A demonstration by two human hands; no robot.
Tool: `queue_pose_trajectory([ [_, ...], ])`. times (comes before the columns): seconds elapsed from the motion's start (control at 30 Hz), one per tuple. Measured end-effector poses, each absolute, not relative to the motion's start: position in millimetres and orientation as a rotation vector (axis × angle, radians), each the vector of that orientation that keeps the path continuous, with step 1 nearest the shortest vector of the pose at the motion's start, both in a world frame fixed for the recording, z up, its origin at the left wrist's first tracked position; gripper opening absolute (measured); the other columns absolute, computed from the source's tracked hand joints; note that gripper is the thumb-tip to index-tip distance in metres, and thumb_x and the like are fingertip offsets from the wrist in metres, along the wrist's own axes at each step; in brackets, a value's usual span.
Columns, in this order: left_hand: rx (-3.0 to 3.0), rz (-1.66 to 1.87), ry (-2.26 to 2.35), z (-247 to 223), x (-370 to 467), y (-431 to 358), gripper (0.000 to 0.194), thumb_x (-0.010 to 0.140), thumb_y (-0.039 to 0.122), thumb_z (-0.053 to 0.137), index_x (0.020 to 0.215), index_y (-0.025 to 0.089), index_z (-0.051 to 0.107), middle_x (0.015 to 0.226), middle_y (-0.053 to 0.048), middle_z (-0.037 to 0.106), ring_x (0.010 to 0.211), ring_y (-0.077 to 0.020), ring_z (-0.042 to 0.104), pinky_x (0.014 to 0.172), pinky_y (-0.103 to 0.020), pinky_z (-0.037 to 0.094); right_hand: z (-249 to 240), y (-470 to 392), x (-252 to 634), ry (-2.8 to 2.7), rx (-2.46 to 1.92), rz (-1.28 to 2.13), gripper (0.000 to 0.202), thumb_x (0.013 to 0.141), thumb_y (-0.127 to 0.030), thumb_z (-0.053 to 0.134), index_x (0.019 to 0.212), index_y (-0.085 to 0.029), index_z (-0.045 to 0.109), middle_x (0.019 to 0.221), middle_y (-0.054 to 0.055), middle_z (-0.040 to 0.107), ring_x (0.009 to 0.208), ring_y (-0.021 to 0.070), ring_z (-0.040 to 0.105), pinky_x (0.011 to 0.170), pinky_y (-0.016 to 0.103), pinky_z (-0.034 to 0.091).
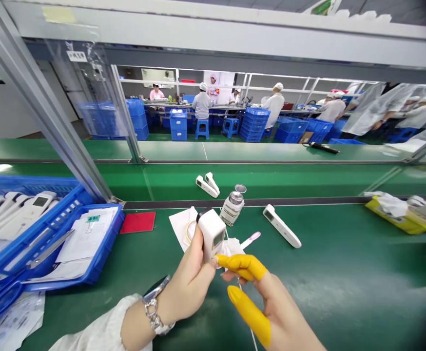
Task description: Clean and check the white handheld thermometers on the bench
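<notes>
My left hand (193,280) is wrapped round a white handheld device (212,229) with a small dark screen, held upright. Yellow finger covers are on my right hand (251,287); its forefinger touches the lower part of the device, while its thumb stands apart and nothing is gripped. Behind the device are a glass bottle (232,208) with a metal top, a sheet of white paper (180,224) and a crumpled white tissue (231,247). A pink-tipped white stick (250,240) lies beside the tissue. Another white device (281,226) rests on the green table to the right.
Two small white devices (208,185) lie on the green belt. At the left are a blue basket of devices (70,200), a blue tray of papers (105,243) and a red card (137,222). A yellow tray (399,217) stands at the right. People work in the background.
</notes>
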State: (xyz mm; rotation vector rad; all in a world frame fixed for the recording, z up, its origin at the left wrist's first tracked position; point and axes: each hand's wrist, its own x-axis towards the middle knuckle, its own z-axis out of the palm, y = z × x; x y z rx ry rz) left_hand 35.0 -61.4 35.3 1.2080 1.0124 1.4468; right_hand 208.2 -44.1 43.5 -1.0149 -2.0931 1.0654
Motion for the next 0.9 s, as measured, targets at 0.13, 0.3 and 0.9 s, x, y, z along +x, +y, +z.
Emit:
queue_pose_trajectory([
  [0.13, 1.318, 1.432, 1.113, 30, 35, -64, 0.058, 0.086, 0.025, 0.046, 0.141, 0.02, 0.026, 0.138, -0.011, 0.041, 0.128, -0.03, 0.035, 0.109, -0.044, 0.026, 42, -45, 213, -2.137, -1.068, 1.062, 0.029, 0.085, -0.035, 0.052, 0.114, -0.032, 0.056, 0.105, 0.006, 0.063, 0.096, 0.0256, 0.061, 0.076, 0.039, 0.056],
  [0.3, 1.45, 1.435, 1.218, 29, 34, -67, 0.062, 0.085, 0.026, 0.049, 0.142, 0.016, 0.025, 0.137, -0.015, 0.042, 0.133, -0.0329, 0.027, 0.109, -0.048, 0.024, 40, -45, 215, -2.182, -1.098, 1.073, 0.033, 0.085, -0.037, 0.051, 0.117, -0.03, 0.054, 0.106, 0.009, 0.061, 0.099, 0.0279, 0.061, 0.066, 0.034, 0.058],
  [0.9, 1.668, 1.388, 1.345, 24, 29, -66, 0.057, 0.089, 0.024, 0.039, 0.142, 0.018, 0.019, 0.145, -0.015, 0.029, 0.133, -0.029, 0.028, 0.11, -0.046, 0.024, 58, -38, 206, -2.248, -1.099, 0.939, 0.027, 0.087, -0.032, 0.046, 0.111, -0.025, 0.054, 0.104, 0.008, 0.063, 0.097, 0.024, 0.061, 0.081, 0.039, 0.053],
])
